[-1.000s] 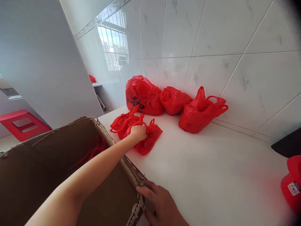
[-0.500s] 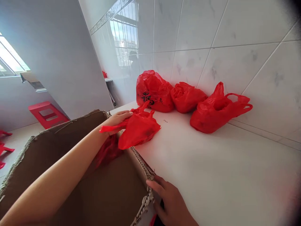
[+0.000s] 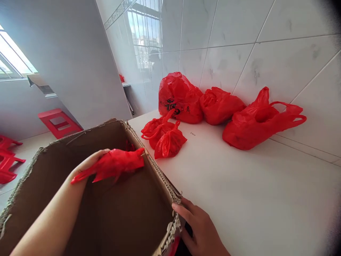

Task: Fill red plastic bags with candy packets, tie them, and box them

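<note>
My left hand (image 3: 93, 160) grips a crumpled red plastic bag (image 3: 119, 164), slightly blurred, inside the opening of a large cardboard box (image 3: 128, 209). The bag hides most of its fingers, and one end of the bag meets the box's right wall. My right hand (image 3: 198, 224) clasps the near right corner of the box rim, thumb over the ragged edge. Just beyond that wall, small knotted red bags (image 3: 166, 137) rest on the white table (image 3: 239, 199). Another bit of red shows deep in the box's far corner.
Along the tiled wall stand a big red bag with black characters (image 3: 181, 101), a smaller red bag (image 3: 221, 106) and a red bag with loose handles (image 3: 255, 124). Red stools (image 3: 60, 122) are on the floor at left. A grey panel (image 3: 80, 64) leans behind the box.
My left hand has brought the red bag from above the table's edge leftward and down into the box. The small knotted bags behind it now show fully. My right hand keeps its hold.
</note>
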A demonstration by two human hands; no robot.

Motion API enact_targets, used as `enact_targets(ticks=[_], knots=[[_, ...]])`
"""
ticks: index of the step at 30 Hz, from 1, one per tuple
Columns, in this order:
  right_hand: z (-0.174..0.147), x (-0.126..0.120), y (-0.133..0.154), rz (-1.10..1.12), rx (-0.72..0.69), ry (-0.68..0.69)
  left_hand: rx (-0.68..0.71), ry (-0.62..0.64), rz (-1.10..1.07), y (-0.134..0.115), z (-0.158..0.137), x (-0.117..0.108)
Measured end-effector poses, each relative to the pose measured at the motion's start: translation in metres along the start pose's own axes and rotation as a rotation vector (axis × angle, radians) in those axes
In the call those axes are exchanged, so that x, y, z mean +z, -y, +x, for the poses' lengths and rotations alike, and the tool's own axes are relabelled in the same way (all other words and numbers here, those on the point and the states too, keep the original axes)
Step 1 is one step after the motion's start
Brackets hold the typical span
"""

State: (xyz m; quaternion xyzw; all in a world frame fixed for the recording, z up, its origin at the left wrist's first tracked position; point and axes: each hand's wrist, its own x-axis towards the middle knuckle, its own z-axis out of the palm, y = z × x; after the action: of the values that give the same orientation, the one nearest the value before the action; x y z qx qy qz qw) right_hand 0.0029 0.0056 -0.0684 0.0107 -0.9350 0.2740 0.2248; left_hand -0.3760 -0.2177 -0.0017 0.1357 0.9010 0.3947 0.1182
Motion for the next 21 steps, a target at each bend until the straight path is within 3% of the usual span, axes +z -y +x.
enact_targets(ticks=[4,9,16,18,21], knots=[[0.0,0.001,-0.002,-0.002,-0.003,0.01,-0.177,0.228,-0.217,0.057,0.002,0.036],[-0.001,0.002,-0.002,-0.039,-0.01,-0.015,-0.327,0.242,-0.265,0.103,0.01,0.085],[0.003,-0.001,-0.001,-0.074,-0.046,-0.059,-0.364,-0.009,-0.032,0.125,0.023,0.118],[0.004,0.0,-0.002,-0.077,-0.06,-0.08,-0.32,0.028,0.016,0.124,0.02,0.128],[0.005,0.0,-0.002,-0.074,-0.074,-0.093,-0.23,0.263,0.032,0.117,0.009,0.153]])
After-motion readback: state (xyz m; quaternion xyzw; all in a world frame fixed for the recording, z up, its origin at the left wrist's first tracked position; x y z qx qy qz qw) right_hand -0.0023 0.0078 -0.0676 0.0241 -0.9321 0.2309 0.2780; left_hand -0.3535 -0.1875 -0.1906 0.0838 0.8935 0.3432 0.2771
